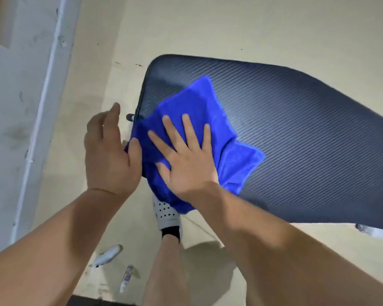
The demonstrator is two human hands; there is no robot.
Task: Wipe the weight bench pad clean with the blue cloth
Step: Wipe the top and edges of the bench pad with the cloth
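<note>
Floor: pale beige floor [252, 25] fills the background, with a white wall panel [27, 89] running up the side away from the pad.
Pad: dark weight bench pad [307, 133] with a fine diagonal ribbed weave, rounded at its far corner, seen from above and stretching off the frame edge.
Cloth: blue cloth [197, 102] lies crumpled on the near end of the pad, one part draped over the pad's edge and hanging down toward the shoe.
Right hand: right hand [186, 164] lies palm-down on the cloth, pressing it flat to the pad; its fingers [190, 131] are spread apart and straight, not gripping anything.
Left hand: left hand [107, 155] sits just beside the pad's end, its thumb touching the hanging edge of the cloth; the other fingers are loosely curled and held together, and whether they pinch the cloth cannot be told.
Shoe: white perforated shoe [167, 215] with a black sock stands on the floor below the pad's near edge, partly hidden by the cloth.
Litter: two small blurred objects [107, 255] lie on the floor near the shoe, too unclear to name.
Bolt: small dark knob [129, 117] pokes out at the pad's end, between the left hand and the cloth.
</note>
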